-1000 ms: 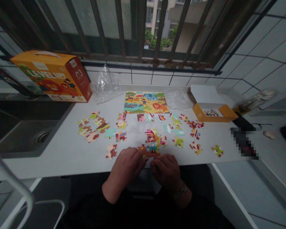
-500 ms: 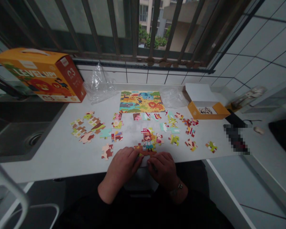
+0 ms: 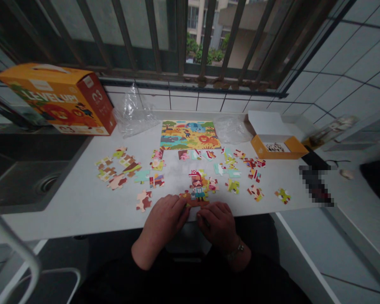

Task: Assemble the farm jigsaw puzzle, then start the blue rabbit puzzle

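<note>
The white counter (image 3: 110,217) carries an orange box (image 3: 58,103) by its far left corner, a smaller open box (image 3: 280,150) toward its far right corner, and a picture board (image 3: 190,135) near its far edge. At the near edge, the left hand (image 3: 167,213) and right hand (image 3: 218,221) curl beside the farmer puzzle section (image 3: 198,190); whether either grips it, I cannot tell. Loose puzzle pieces (image 3: 144,200) lie around.

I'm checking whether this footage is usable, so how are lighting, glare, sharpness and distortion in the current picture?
All in the head view: dim light overall, the dark clothing losing most detail; bright glints on the clear plastic; window bars fanning outward, suggesting wide-angle distortion; fine detail on the puzzle pieces soft; a patch below right of the open yellow box pixelated into blocks.
</note>
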The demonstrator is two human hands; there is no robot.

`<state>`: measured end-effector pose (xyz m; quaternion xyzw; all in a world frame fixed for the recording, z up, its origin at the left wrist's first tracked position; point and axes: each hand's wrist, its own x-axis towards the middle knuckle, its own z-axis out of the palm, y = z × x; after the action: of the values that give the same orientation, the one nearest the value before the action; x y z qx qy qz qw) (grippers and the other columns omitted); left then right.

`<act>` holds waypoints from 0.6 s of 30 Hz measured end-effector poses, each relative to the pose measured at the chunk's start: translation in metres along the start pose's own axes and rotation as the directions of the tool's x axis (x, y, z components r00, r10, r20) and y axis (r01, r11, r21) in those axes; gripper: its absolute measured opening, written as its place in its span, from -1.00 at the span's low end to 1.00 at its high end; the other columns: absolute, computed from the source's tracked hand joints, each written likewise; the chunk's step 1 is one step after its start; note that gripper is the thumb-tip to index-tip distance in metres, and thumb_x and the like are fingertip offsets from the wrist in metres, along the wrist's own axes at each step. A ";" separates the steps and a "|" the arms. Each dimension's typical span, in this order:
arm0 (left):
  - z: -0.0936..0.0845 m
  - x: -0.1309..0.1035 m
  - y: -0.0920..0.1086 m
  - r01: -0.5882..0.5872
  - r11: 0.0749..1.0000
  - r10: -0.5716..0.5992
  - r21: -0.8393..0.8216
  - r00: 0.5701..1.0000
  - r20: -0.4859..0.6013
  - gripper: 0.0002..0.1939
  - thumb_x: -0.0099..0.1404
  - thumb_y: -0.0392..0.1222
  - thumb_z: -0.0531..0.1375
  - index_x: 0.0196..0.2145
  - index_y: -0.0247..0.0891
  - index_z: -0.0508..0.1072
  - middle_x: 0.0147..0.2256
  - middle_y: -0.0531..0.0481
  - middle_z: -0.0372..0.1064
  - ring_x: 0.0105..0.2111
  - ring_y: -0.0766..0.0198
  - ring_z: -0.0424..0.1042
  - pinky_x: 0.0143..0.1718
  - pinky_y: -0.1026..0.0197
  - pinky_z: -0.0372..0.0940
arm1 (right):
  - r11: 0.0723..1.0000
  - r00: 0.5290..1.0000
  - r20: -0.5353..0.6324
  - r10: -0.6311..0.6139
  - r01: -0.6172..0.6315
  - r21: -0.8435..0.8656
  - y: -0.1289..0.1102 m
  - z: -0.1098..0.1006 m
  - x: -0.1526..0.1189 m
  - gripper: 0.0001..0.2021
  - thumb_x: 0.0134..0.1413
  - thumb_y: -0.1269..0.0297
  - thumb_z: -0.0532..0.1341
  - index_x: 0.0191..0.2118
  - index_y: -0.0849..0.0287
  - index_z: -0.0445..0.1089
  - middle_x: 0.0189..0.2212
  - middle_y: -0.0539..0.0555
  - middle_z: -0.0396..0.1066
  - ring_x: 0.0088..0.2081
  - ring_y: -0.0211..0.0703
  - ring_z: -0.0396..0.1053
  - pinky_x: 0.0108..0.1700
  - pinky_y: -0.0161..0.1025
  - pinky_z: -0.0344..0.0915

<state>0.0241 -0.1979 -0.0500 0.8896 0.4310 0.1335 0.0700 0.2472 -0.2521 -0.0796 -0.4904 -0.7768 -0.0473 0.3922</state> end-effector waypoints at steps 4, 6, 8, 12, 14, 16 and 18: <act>-0.001 0.000 0.001 -0.002 1.000 0.002 0.002 1.000 0.002 -0.88 0.60 -0.21 0.14 -0.05 -0.17 0.49 -0.22 -0.12 0.52 -0.19 -0.03 0.50 -0.21 -0.02 0.26 | 1.000 1.000 0.008 -0.001 0.001 0.000 0.000 0.000 0.000 -0.88 0.43 0.35 0.29 -0.21 0.02 0.45 -0.30 0.01 0.60 -0.22 -0.06 0.48 -0.09 -0.02 0.29; -0.001 0.000 0.001 -0.007 1.000 0.007 0.008 1.000 -0.004 -0.88 0.60 -0.21 0.14 -0.07 -0.18 0.49 -0.23 -0.13 0.51 -0.20 -0.03 0.49 -0.23 -0.03 0.25 | 1.000 1.000 0.003 -0.002 0.002 -0.004 0.000 0.000 0.001 -0.88 0.43 0.35 0.29 -0.21 0.02 0.45 -0.30 0.01 0.60 -0.23 -0.07 0.48 -0.10 -0.03 0.29; -0.001 0.001 0.001 -0.008 1.000 0.008 0.014 1.000 -0.011 -0.88 0.60 -0.22 0.14 -0.10 -0.18 0.49 -0.24 -0.13 0.51 -0.22 -0.03 0.49 -0.24 -0.02 0.24 | 1.000 1.000 0.002 -0.003 0.003 -0.002 0.001 0.000 0.001 -0.89 0.43 0.35 0.29 -0.21 0.02 0.44 -0.29 0.01 0.60 -0.23 -0.06 0.48 -0.10 -0.02 0.28; -0.002 0.001 0.003 -0.008 1.000 0.008 0.019 1.000 -0.028 -0.87 0.60 -0.22 0.14 -0.13 -0.17 0.49 -0.26 -0.11 0.50 -0.23 -0.01 0.48 -0.24 -0.02 0.23 | 1.000 1.000 0.005 -0.003 0.003 -0.005 0.000 0.000 0.001 -0.88 0.43 0.35 0.31 -0.22 0.03 0.44 -0.32 0.01 0.59 -0.24 -0.05 0.47 -0.11 -0.02 0.27; -0.002 0.001 0.003 -0.016 1.000 0.017 0.022 0.999 -0.034 -0.86 0.60 -0.22 0.13 -0.15 -0.17 0.48 -0.27 -0.11 0.49 -0.24 -0.01 0.48 -0.25 -0.02 0.23 | 1.000 1.000 0.000 -0.001 0.001 -0.010 -0.001 -0.001 0.001 -0.87 0.43 0.36 0.31 -0.23 0.03 0.44 -0.33 0.01 0.59 -0.25 -0.06 0.46 -0.12 -0.03 0.27; -0.002 0.001 0.004 -0.019 0.999 0.020 0.029 0.999 -0.033 -0.85 0.60 -0.22 0.14 -0.16 -0.17 0.48 -0.27 -0.10 0.49 -0.24 0.00 0.47 -0.26 -0.01 0.22 | 1.000 1.000 -0.003 -0.004 0.004 -0.009 -0.001 -0.001 0.002 -0.87 0.43 0.36 0.30 -0.23 0.03 0.44 -0.33 0.01 0.58 -0.25 -0.05 0.46 -0.13 -0.03 0.26; -0.002 0.000 0.004 -0.009 0.999 0.010 0.035 0.999 -0.031 -0.85 0.60 -0.22 0.14 -0.17 -0.16 0.48 -0.26 -0.09 0.50 -0.24 0.00 0.47 -0.25 -0.01 0.22 | 1.000 1.000 -0.001 -0.007 0.007 -0.004 -0.001 -0.001 0.002 -0.87 0.43 0.37 0.30 -0.23 0.04 0.44 -0.33 0.01 0.58 -0.25 -0.05 0.45 -0.12 -0.03 0.26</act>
<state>0.0267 -0.1999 -0.0475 0.8906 0.4300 0.1402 0.0471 0.2463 -0.2517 -0.0769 -0.4883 -0.7783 -0.0505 0.3914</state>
